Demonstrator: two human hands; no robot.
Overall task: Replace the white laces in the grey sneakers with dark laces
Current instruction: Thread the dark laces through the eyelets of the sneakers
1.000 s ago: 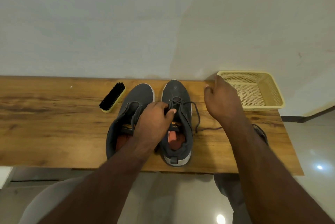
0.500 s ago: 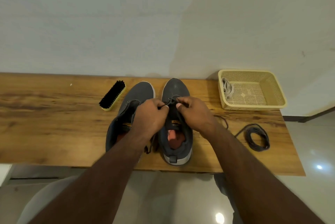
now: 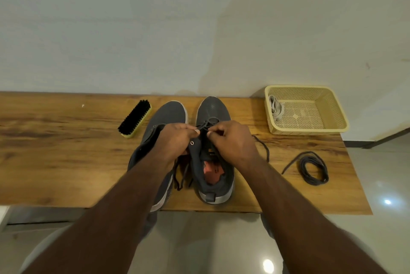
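Pale plaster wall fills the upper half of the frame, and below it a brown wood-grain tabletop [image 3: 55, 151] runs across the middle. At centre stand two grey mesh sneakers side by side, toes toward the wall, heels toward the person, so their long axes run up and down the frame. Both hands meet over the right-hand grey sneaker [image 3: 214, 151]: the left hand [image 3: 175, 140] pinches the dark lace [image 3: 205, 126] at the left eyelet flap, and the right hand [image 3: 233, 141] pinches it just across the tongue. Only the toe-end rows are threaded; loose ends trail down between the shoes and out to the right. I judge the next crossing goes sideways over the tongue, each hand equally near. The left-hand grey sneaker [image 3: 168, 114] sits unlaced. A coiled second dark lace [image 3: 312, 168] lies at lower right, white laces [image 3: 275, 107] lie in the cream perforated plastic basket [image 3: 332, 114], and a black-bristled shoe brush [image 3: 135, 118] rests left of the shoes.
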